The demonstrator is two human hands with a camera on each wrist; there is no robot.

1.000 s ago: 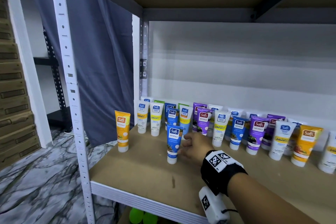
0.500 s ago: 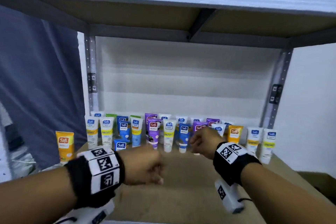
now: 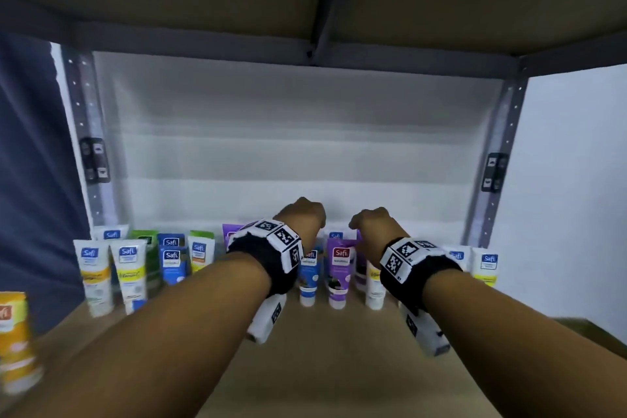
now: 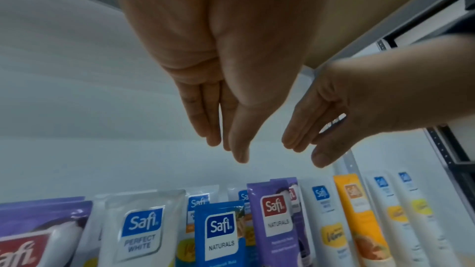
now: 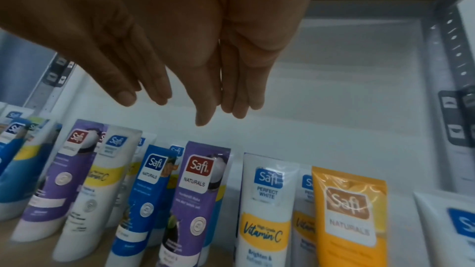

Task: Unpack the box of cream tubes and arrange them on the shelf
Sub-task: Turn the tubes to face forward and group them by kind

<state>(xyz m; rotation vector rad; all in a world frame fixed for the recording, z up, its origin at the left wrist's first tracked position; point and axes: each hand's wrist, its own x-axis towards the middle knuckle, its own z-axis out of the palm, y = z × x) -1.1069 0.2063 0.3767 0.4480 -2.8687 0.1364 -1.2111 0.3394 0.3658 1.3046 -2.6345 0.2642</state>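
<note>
Left hand (image 3: 302, 219) and right hand (image 3: 373, 226) side by side, fingers straight, holding nothing — hovering just above the cream tubes (image 3: 339, 268) upright at the shelf (image 3: 322, 366) back. Most arranging looks done; the box, perhaps at far right, is unclear.

It looked like a shop stockroom. A metal rack (image 3: 495, 159) with punched uprights carried a bare board shelf (image 3: 322, 366), and many matching branded cream tubes (image 3: 129, 275) stood there upright in rows, like stock. A plain white wall (image 3: 576, 180) stood at the right, a dark curtain (image 3: 30, 163) at the left.
</note>
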